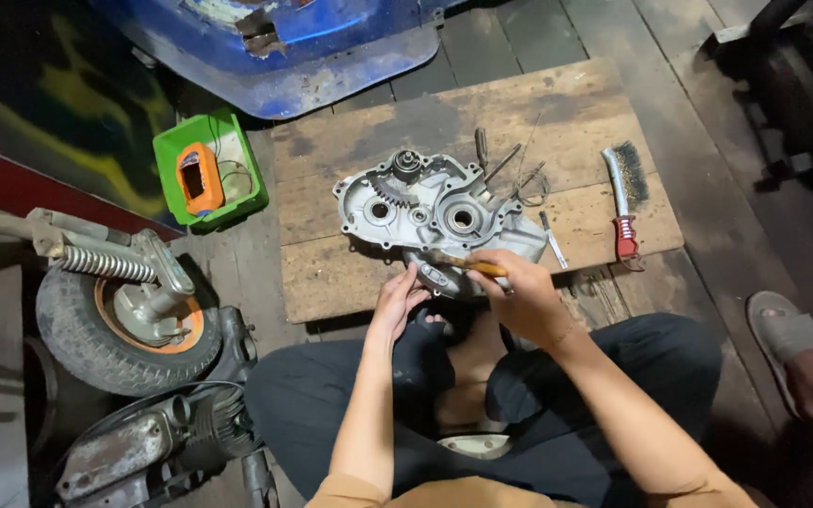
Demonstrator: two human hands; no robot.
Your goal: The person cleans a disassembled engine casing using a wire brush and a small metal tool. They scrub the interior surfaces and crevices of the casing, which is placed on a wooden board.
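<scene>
both forearms reach forward from the crossed legs in dark trousers. the left hand (pixel 395 303) is bent at the wrist with fingers close together, their tips pressed on the near edge of the grey cast-metal engine case half (pixel 435 212). the right hand (pixel 519 292), knuckles up, has its fingers clamped on a small brush with an orange handle (pixel 468 264), whose bristles lie on the case's near edge at about six o'clock. the case rests flat on a worn wooden board (pixel 350 150). at three o'clock from the case lies a wire brush with a red handle (pixel 625 193); thin metal tools (pixel 505 160) lie at one o'clock. at nine o'clock, off the board, stands a green plastic bin (pixel 171 141); farther still, a blue painted body panel (pixel 303 66).
</scene>
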